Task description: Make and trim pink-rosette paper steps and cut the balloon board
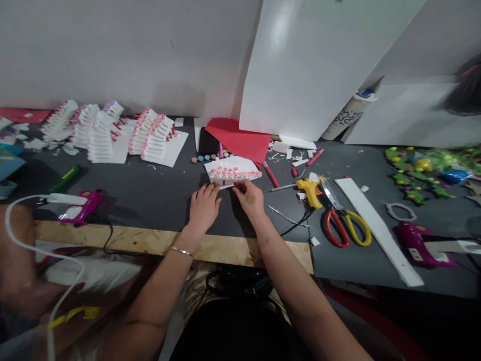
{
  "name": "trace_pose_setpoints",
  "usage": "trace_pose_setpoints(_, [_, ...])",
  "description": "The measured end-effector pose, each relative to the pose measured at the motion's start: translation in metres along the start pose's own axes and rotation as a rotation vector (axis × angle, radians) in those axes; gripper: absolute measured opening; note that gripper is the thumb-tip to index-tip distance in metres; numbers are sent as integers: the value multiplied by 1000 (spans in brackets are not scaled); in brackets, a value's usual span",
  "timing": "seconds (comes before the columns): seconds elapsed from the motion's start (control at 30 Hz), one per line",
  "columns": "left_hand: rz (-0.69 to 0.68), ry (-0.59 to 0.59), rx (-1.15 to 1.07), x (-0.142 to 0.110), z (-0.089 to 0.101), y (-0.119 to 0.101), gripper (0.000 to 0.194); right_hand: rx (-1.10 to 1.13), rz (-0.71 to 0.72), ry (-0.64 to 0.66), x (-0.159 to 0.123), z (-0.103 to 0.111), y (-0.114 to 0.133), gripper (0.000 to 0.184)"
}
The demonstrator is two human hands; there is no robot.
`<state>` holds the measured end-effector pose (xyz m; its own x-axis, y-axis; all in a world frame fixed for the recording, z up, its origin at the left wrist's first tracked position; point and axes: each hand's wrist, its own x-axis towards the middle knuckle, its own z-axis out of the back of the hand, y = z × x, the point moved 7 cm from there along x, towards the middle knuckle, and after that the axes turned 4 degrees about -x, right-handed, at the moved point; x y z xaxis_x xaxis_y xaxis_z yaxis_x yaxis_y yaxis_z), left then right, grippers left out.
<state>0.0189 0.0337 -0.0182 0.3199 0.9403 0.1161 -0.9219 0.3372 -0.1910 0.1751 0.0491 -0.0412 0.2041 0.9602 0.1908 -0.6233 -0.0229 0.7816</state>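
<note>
Grey worktop (158,200) holds one scissors pair (347,228); left hand (204,208) and right hand (250,199) grip one white craft piece (233,173).

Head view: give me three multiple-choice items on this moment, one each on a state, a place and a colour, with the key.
1. How do the hands relate to the white paper piece?
A) The left hand and right hand both touch it
B) Only one hand touches it
C) Neither hand touches it

2. Where does the yellow glue gun lie?
A) Left of the hands
B) Right of the hands
C) Directly under the hands

3. What colours are the handles of the scissors?
A) Blue and black
B) Both green
C) Red and yellow

1 A: both hands' fingers meet its lower edge.
2 B: it lies past the right hand.
3 C: one loop is red, the other yellow.
</note>
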Motion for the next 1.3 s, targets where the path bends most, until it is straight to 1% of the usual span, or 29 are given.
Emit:
trace_pose_setpoints(0.13, [-4, -1, -3, 0, 0, -1, 44, -88, 5, -5, 1, 3, 3, 5])
trace_pose_setpoints(0.33, [-12, -5, -10, 0, 0, -1, 44, -140, -47, -1, 2, 3, 4, 10])
trace_pose_setpoints(0.63, [-12, -5, -32, 0, -2, 0, 44, -280, -127, 17, 3, 2, 8, 12])
trace_pose_setpoints(0.93, [-4, -1, -34, 0, -2, -1, 44, -371, -170, 25, 3, 1, 11, 15])
trace_pose_setpoints(1.03, [-7, -2, -29, 0, -3, 0, 45, -373, -181, 29, 3, 0, 11, 16])
trace_pose_setpoints(1.3, [-5, 8, -36, 0, -3, -1, 45, -303, -166, -12, 2, 0, 10, 16])
